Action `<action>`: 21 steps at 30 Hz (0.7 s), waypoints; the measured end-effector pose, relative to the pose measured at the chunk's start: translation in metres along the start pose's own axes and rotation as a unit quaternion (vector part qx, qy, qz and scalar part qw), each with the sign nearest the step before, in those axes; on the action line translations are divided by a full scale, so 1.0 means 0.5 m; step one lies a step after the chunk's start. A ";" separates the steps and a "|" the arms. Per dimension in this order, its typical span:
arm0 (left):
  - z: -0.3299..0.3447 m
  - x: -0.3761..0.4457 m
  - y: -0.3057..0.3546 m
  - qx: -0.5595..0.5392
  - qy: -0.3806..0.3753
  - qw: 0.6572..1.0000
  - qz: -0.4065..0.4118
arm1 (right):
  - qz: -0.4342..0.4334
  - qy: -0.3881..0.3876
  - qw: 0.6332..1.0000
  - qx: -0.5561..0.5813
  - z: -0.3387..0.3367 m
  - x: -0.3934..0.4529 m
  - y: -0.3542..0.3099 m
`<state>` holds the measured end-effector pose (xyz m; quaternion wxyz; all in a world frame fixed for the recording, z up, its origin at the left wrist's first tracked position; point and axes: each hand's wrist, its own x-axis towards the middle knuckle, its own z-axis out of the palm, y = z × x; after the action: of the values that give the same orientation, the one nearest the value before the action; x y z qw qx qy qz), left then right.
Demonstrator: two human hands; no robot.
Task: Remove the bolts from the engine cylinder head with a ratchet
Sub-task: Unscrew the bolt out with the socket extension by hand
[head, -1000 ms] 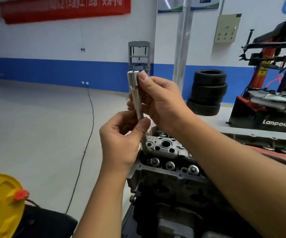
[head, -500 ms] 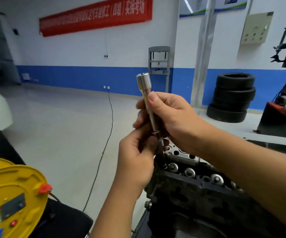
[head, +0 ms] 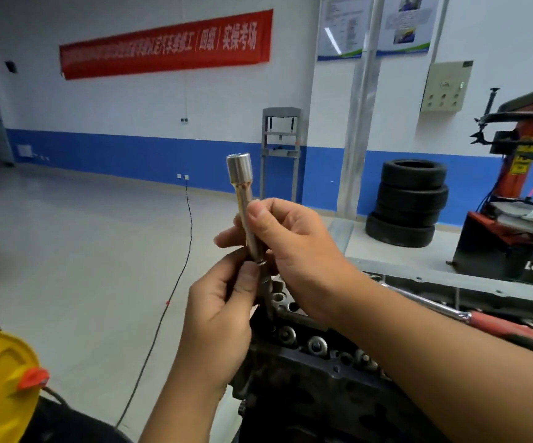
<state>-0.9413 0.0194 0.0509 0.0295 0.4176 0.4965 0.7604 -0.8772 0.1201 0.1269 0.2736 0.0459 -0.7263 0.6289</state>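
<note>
While the big dark engine cylinder head sits low in front of the person, both hands are up above it with a long silver socket. That engine block looks very heavy and hard, so it should stay put by itself. A row of round bolts shines along its top edge. They look tight and small, so I think bare fingers would slip on them. A ratchet with a red handle lies on the engine behind the right arm. The right hand pinches the socket near its middle. The left hand pinches the thin dark bit under it. The socket is smooth, stiff metal, best held on its sides.
</note>
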 end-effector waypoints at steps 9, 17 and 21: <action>0.013 0.003 -0.004 0.054 0.052 0.996 0.055 | 0.017 -0.008 0.998 0.058 -0.001 0.000 0.010; -0.010 0.003 0.010 0.033 -0.068 0.997 -0.005 | -0.008 -0.052 0.999 0.009 -0.018 -0.012 -0.007; 0.008 -0.003 0.009 0.044 0.014 0.998 0.043 | -0.005 -0.052 0.998 0.044 -0.015 -0.013 -0.002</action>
<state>-0.9360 0.0190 0.0542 -0.0284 0.4283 0.5117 0.7442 -0.8688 0.1250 0.1255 0.2358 0.0941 -0.7108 0.6560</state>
